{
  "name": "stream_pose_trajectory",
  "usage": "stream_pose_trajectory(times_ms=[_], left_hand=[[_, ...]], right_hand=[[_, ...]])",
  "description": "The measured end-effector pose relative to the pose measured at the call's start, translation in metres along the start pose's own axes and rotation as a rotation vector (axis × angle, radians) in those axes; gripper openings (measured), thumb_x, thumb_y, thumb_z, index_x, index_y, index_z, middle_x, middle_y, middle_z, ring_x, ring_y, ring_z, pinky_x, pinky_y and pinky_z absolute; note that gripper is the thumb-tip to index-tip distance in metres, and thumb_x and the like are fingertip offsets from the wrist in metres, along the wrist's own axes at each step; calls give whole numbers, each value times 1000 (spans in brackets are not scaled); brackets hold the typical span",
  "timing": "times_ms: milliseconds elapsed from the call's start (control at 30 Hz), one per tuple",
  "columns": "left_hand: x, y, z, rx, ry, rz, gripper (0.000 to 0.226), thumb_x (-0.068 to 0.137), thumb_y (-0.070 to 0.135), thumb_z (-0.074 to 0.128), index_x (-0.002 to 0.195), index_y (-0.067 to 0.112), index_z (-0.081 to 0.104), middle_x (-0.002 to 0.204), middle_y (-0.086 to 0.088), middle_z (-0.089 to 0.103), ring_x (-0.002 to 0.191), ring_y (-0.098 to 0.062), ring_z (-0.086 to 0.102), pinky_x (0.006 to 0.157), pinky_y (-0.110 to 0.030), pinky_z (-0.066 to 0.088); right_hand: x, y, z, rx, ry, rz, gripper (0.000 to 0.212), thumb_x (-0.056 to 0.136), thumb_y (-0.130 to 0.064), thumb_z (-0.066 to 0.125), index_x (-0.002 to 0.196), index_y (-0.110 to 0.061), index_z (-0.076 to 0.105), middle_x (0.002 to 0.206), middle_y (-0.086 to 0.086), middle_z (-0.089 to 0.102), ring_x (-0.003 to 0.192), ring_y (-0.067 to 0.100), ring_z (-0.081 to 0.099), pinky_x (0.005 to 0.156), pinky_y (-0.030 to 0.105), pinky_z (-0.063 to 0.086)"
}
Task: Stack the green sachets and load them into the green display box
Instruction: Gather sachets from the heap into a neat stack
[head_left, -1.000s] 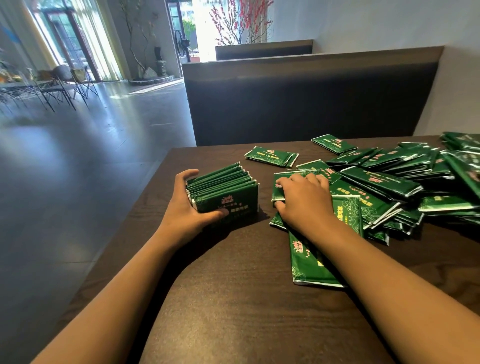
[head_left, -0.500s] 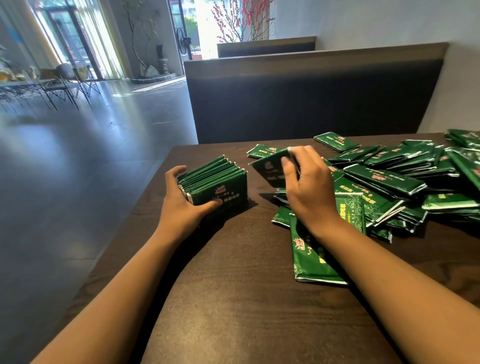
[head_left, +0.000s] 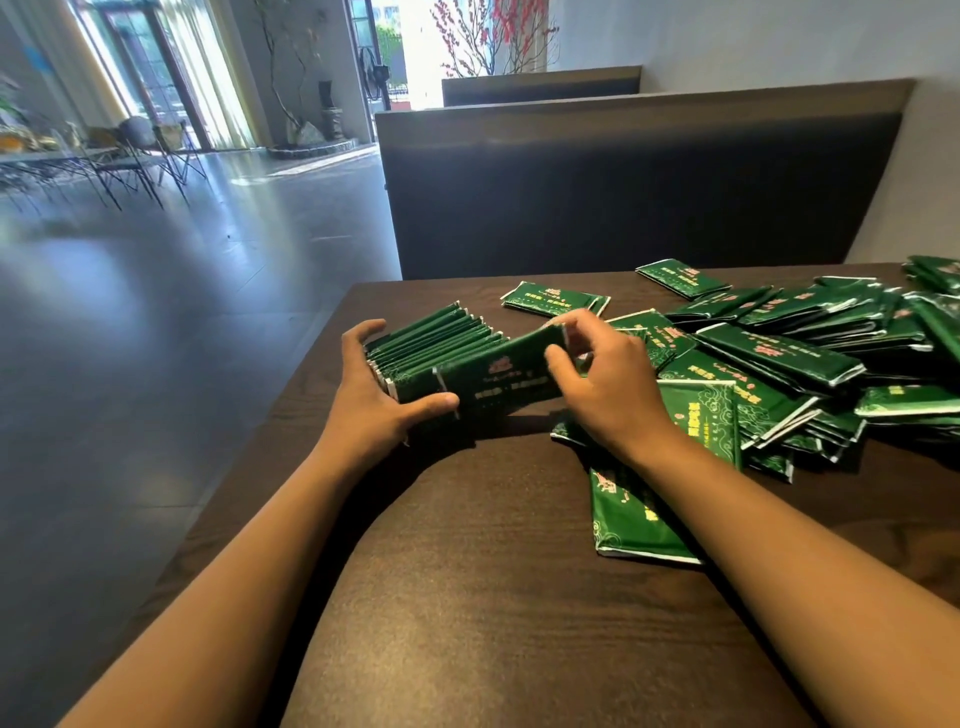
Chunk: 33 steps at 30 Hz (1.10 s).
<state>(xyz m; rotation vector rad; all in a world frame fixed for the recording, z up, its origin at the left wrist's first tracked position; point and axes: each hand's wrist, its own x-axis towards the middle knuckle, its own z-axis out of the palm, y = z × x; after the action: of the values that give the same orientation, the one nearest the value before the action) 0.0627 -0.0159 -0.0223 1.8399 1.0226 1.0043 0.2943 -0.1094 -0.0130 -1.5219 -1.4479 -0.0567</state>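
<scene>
nearest on the dark wooden table (head_left: 493, 597), a flattened green display box (head_left: 631, 512) lies with nothing in it, its long axis running away from the person, partly under the right forearm. just beyond, the left hand (head_left: 379, 400) grips a stack of green sachets (head_left: 436, 343) standing on edge, thumb on the near face and fingers curled round the far left end; the sachets' long axes run left to right, tilted slightly up toward the right. the right hand (head_left: 608, 379) pinches one sachet (head_left: 506, 376) by its right end, thumb in front and fingers behind, holding it on edge against the front of the stack, printed face toward the person. this sachet sits between the two hands, its left end touching the left thumb. to the right and farther back, a loose pile of sachets (head_left: 810, 353) lies flat, pointing various ways. two single sachets (head_left: 556, 299) lie near the far edge, before a dark bench back (head_left: 623, 192).
</scene>
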Motion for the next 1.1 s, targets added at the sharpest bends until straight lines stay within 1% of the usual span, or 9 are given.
stream_pose_trajectory(times_ms=[67,133,333,467,633,733,867,1000,1100], left_hand=[[-1,1,0,-13,-26,11,111,64,21,94,149,30,24,120,18,49,106,3,56,85,-8,43],[-2,3,1,-17,-54,23,116,58,30,93,150,30,21,120,19,49,106,8,54,81,-5,41],[-1,-3,3,39,-85,55,119,64,22,96,149,36,15,123,20,51,112,8,53,92,-9,38],[1,-5,2,53,-28,62,110,68,15,95,148,35,22,122,15,58,114,2,58,102,-26,47],[1,-4,2,32,-20,56,106,70,9,93,147,34,25,119,14,57,111,2,59,100,-28,47],[1,-4,3,28,-31,55,106,71,9,92,147,34,24,120,16,55,109,5,57,99,-27,46],[1,-3,2,29,-26,44,104,73,9,91,148,32,24,119,18,53,106,8,55,94,-19,45],[1,-2,2,30,-33,37,103,73,9,90,148,31,24,125,8,53,108,5,55,101,-29,46],[0,-2,3,27,-38,36,103,74,8,90,148,32,23,125,9,53,109,4,55,100,-28,46]], right_hand=[[-2,0,3,-68,-59,-48,6,92,-19,68,98,-17,69,84,-3,68,77,17,63,71,37,55],[-2,-1,4,-77,-89,-89,8,91,-20,71,98,-16,70,89,-1,66,81,16,61,76,40,55],[-3,-4,6,-61,-182,-116,27,90,-19,74,116,-17,67,98,-4,67,88,10,63,84,35,57],[-3,-6,6,-19,-240,-68,37,91,-21,71,127,-20,61,103,-5,69,91,11,67,83,34,59],[9,-6,-7,-157,-166,-46,17,92,-17,61,106,-21,69,89,-8,69,74,3,61,71,32,56],[21,-6,-28,-297,-402,-35,13,91,-19,62,95,-22,74,85,-7,71,70,-2,57,66,26,50],[29,-9,-47,-366,-757,-3,10,90,-35,72,99,-31,72,89,-12,67,82,5,61,71,28,49],[32,-19,-63,-372,-1097,261,62,75,-40,86,130,-36,58,116,-13,60,103,9,57,81,25,43],[28,-24,-66,-489,-1179,310,91,68,-31,92,146,-36,43,134,-7,52,119,17,50,92,32,41]])
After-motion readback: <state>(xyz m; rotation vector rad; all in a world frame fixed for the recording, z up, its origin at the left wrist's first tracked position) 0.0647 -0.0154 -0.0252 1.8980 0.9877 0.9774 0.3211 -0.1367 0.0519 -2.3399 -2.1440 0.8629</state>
